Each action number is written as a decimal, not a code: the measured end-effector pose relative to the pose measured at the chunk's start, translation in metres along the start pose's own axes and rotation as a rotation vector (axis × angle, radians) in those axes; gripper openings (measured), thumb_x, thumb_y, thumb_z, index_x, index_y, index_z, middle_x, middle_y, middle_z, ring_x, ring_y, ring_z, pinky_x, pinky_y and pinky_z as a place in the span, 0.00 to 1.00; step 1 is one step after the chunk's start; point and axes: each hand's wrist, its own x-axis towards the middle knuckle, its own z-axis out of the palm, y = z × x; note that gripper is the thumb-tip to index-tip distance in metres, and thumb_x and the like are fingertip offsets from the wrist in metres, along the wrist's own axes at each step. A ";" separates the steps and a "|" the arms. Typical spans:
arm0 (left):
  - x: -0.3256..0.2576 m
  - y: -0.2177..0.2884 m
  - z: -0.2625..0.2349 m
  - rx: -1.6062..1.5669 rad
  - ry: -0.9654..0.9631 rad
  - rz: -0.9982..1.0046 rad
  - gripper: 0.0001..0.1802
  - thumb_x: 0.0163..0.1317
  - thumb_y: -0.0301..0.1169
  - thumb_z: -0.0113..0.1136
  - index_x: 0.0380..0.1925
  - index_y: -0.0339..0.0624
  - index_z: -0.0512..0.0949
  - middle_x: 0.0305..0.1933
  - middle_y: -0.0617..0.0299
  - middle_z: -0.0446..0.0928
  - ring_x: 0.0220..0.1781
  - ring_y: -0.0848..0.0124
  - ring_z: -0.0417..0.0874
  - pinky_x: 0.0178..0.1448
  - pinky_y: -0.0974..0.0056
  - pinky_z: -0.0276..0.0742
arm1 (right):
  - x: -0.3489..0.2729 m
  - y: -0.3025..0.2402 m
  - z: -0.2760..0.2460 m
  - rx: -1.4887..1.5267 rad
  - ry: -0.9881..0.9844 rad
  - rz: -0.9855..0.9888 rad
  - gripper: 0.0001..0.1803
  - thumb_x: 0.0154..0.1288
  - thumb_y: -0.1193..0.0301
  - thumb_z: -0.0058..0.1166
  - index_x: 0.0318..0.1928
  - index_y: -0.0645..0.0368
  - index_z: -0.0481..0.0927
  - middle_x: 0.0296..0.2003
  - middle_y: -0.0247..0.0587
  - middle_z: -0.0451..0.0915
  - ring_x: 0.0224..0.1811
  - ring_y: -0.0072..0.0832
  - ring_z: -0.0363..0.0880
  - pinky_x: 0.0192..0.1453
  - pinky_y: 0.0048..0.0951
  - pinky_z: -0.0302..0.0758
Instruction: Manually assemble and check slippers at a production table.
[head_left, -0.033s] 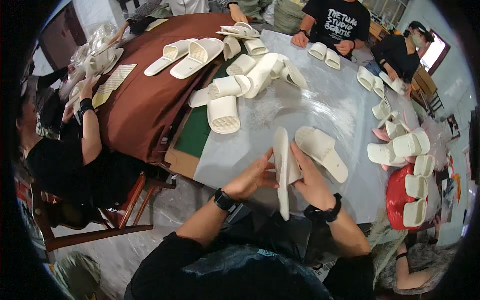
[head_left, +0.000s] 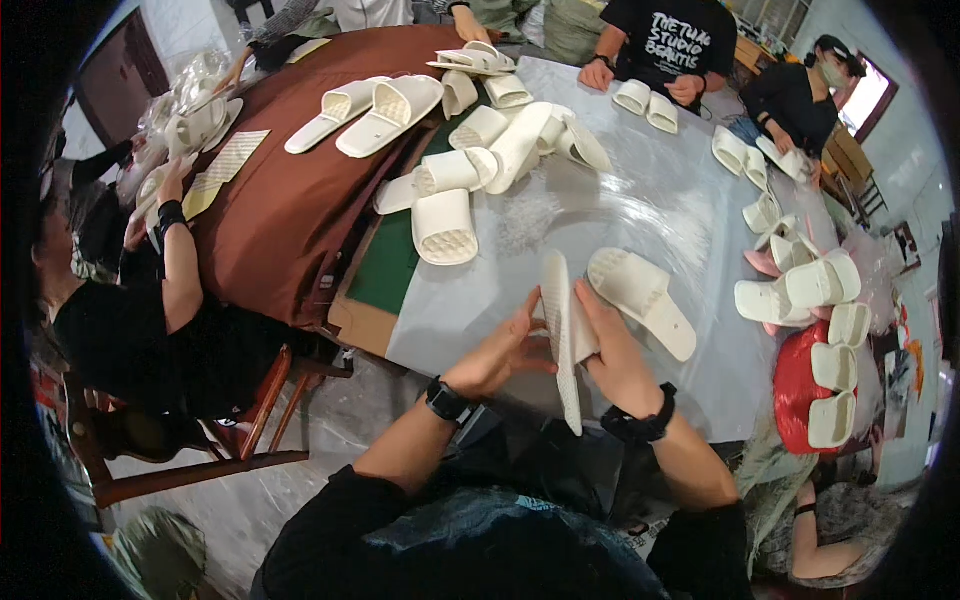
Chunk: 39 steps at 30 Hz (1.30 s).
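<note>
- The held slipper (head_left: 561, 335) leans slightly more, its upper end tipped a little to the left.
- The right hand (head_left: 618, 358) has edged slightly left.
- The view has shifted faintly, the counter (head_left: 640, 212) sitting a touch farther left.

Pale wall (head_left: 915, 150), dark door (head_left: 125, 65), grey floor (head_left: 250, 515), wooden chair (head_left: 200, 474)

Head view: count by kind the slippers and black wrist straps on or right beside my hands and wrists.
Off-white slippers: 2 (one between left hand and right hand, one lying alongside)
Black wrist straps: 2 (one per wrist)
Total: 4
</note>
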 end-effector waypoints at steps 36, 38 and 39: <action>0.101 -0.026 -0.023 1.553 0.655 0.591 0.24 0.54 0.26 0.56 0.54 0.40 0.72 0.47 0.47 0.70 0.56 0.49 0.65 0.65 0.48 0.55 | -0.016 0.086 -0.069 -0.269 -0.211 0.541 0.28 0.57 0.51 0.60 0.40 0.67 0.77 0.33 0.59 0.81 0.38 0.53 0.79 0.44 0.43 0.74; 0.097 -0.017 -0.020 1.589 0.617 0.604 0.23 0.54 0.26 0.57 0.53 0.40 0.73 0.46 0.48 0.71 0.56 0.48 0.65 0.65 0.48 0.55 | -0.011 0.091 -0.095 -0.321 -0.324 0.521 0.23 0.54 0.56 0.63 0.35 0.65 0.79 0.29 0.53 0.81 0.33 0.46 0.80 0.39 0.39 0.74; 0.095 -0.004 -0.016 1.596 0.560 0.610 0.22 0.54 0.27 0.59 0.52 0.40 0.74 0.47 0.48 0.72 0.56 0.49 0.66 0.65 0.49 0.56 | -0.006 0.088 -0.107 -0.321 -0.326 0.526 0.23 0.54 0.56 0.63 0.35 0.65 0.79 0.29 0.53 0.81 0.33 0.46 0.80 0.39 0.39 0.74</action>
